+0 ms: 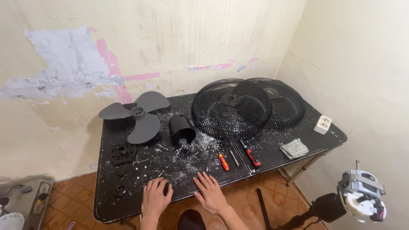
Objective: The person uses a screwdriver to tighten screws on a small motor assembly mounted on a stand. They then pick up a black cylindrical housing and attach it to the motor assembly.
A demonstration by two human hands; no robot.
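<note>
Seen from the head camera, both hands rest flat and empty on the black paint-flecked bench (298, 149): the left hand (156, 197) partly covers a small black part (166, 188). Nearer the right hand (211, 194), the small orange-handled screwdriver (223, 162) lies just beyond its spread fingertips, long axis pointing away.

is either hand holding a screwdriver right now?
No. The left hand and right hand lie flat on the table; the red-handled screwdriver lies apart, untouched.
</note>
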